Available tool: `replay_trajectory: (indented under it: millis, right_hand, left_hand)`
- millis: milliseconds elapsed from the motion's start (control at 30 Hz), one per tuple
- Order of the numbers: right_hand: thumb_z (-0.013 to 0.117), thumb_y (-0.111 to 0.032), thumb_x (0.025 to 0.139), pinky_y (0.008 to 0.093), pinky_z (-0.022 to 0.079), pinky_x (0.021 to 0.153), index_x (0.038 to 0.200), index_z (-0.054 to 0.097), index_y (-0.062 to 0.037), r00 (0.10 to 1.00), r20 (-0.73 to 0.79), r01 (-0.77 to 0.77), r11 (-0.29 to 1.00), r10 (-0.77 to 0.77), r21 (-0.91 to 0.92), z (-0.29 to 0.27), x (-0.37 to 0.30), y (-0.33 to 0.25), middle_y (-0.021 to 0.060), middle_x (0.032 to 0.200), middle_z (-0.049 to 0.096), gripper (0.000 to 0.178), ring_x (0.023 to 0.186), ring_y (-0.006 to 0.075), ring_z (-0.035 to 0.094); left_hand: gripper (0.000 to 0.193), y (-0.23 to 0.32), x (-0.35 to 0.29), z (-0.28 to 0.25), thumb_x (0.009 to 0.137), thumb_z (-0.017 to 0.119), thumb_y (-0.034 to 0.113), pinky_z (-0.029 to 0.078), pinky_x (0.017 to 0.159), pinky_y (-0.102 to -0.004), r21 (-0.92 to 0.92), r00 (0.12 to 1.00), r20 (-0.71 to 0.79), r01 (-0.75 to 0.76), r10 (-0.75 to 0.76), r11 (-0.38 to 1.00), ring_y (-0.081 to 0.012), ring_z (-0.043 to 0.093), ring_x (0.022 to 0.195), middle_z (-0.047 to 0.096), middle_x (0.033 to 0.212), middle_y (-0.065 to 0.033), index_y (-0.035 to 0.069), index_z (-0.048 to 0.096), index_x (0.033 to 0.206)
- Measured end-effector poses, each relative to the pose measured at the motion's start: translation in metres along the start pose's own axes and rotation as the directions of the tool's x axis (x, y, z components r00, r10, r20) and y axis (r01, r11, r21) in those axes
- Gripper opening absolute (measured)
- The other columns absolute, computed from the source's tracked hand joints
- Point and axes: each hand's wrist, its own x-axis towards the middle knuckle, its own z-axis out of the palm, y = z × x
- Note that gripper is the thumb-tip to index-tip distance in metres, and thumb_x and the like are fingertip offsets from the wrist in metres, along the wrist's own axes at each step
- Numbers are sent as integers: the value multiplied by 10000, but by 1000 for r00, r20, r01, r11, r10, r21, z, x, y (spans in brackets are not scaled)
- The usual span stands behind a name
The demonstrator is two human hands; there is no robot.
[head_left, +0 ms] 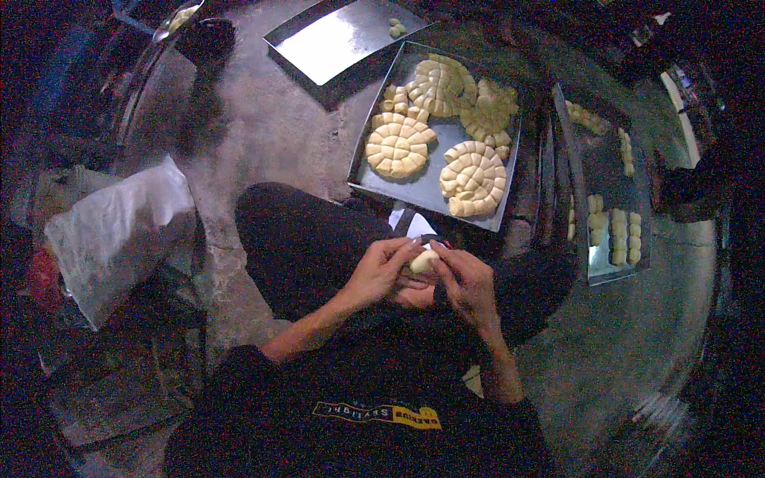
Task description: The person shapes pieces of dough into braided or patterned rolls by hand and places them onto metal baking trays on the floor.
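Note:
Above my lap, a small pale piece of dough (424, 261) is pinched between the fingers of both hands. My left hand (376, 272) closes on it from the left, and my right hand (470, 288) grips it from the right. Just beyond my crossed legs lies a rectangular metal tray (408, 190). Several large rounded shapes built of dough pieces rest on it: one near left (398, 146), one near right (473, 177), one far left (440, 84) and one far right (489, 111). The undersides of my fingers are partly hidden.
A second metal tray (331, 48) sits farther off, with small greenish lumps (396, 29) in its corner. On the right, another tray (621, 275) carries rows of dough balls (618, 237). A whitish plastic sheet (127, 231) covers something at left. Concrete floor (275, 135) surrounds me.

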Motion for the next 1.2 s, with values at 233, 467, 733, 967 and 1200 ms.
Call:
replay_trajectory:
  millis: [233,467,733,967,1200]
  right_hand:
    - [747,-48,810,283,553,734,1001,689,-38,993,87,74,990,-85,123,-8,5,-5,82,886,694,200,821,155,685]
    - [759,-91,798,293,533,755,913,675,-23,954,238,-264,882,180,390,-5,5,-18,86,797,661,158,803,202,668]
    - [680,-125,828,413,433,981,1151,655,-47,988,-62,133,987,-139,-92,3,-21,-22,139,1231,570,333,1150,276,538]
    - [665,-106,824,385,473,954,1295,567,-21,976,214,7,976,40,-218,-15,-46,13,118,1230,620,489,1194,294,561]
    - [657,-157,923,312,514,824,1124,614,-16,787,-508,-365,928,349,73,-181,-29,114,53,1095,639,249,966,151,626]
  left_hand:
    - [354,2,6,-14,1014,518,237,579,741,-274,-125,973,216,110,-81,986,-147,649,946,664,1067,-98,-25,582,1243]
    - [426,2,-5,-7,818,773,145,547,783,-310,461,907,293,-410,301,787,-161,669,900,695,1047,-99,33,626,1202]
    - [330,-30,18,-9,868,701,153,534,848,-314,-199,984,97,164,-147,966,-172,660,948,695,1066,-112,-33,642,1133]
    - [463,-19,20,45,1009,495,287,536,867,-335,244,988,137,31,-66,969,-224,648,1032,611,1247,-152,45,433,1399]
    - [702,-21,29,43,990,404,543,581,731,-409,-102,931,321,218,-175,971,-360,679,945,591,1232,-234,225,119,1548]
